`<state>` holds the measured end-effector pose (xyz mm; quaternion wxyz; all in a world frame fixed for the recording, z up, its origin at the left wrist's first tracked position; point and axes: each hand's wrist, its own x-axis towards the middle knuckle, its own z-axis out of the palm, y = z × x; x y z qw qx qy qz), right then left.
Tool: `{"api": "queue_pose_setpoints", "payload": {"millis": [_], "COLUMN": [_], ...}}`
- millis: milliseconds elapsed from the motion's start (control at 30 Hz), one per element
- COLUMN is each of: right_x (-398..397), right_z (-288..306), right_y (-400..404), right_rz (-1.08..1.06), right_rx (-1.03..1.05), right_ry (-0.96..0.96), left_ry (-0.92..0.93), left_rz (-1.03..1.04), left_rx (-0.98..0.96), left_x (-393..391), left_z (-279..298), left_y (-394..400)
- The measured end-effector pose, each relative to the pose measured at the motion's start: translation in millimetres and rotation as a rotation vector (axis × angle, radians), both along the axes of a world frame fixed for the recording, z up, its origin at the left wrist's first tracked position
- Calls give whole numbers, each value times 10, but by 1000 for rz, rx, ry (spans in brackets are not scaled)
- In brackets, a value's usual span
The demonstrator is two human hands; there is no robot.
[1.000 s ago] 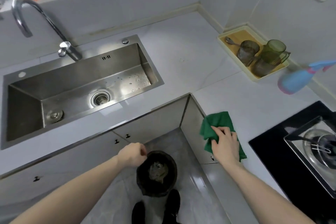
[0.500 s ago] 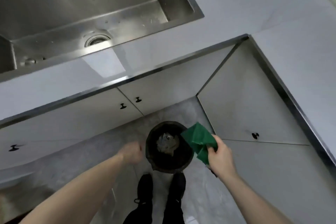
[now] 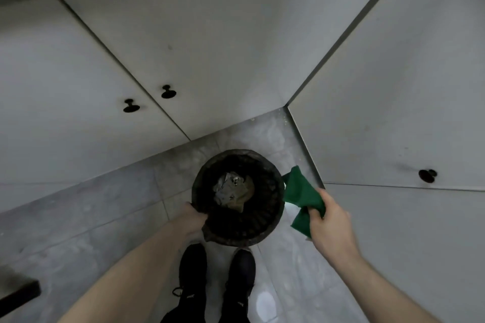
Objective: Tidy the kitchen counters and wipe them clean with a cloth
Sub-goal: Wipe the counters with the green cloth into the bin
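Crumbs could miss the bin [image 3: 237, 198] and scatter over the floor [image 3: 91, 217] if the cloth [image 3: 301, 198] gets shaken from where it hangs, just beside the rim rather than over the opening. The right hand [image 3: 329, 225] pinches the cloth, fingers curled round a bunched corner; the left hand [image 3: 193, 219] grips the bin's near rim (its fingertips are hidden inside). Green and crumpled, the cloth droops in loose folds, low by the cupboard doors [image 3: 393, 86], well off any counter.
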<state>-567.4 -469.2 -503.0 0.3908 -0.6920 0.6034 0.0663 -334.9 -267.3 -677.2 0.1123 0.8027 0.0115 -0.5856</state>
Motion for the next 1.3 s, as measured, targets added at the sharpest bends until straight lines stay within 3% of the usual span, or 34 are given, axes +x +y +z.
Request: {"api": "queue_pose_setpoints", "payload": {"millis": [200,333,633,867,1133,1300], "right_x": [55,77,72,-19,-154,-221], "right_z": [99,404,1666,2781,3875,4304], "right_y": [32,64,181,348,480,515], "right_rz": [6,-2,5,-60,-141,-200], "right_rx": [-14,2,-15,-72,-169,-242], "right_ry": [1,2,-30,-116,-184,-225], "left_ry": [-94,-141,-191,-151,-121,-114], "left_rz": [97,93,-17,9,-97,-169], "left_rx": [-64,-108,-102,-134,-307,-377], "left_x": [-125,-206,19,115,10,-15], "left_z": [49,397,1914,3171,4755,5395], "left_y": [-139,-277,-44,285,268,206]}}
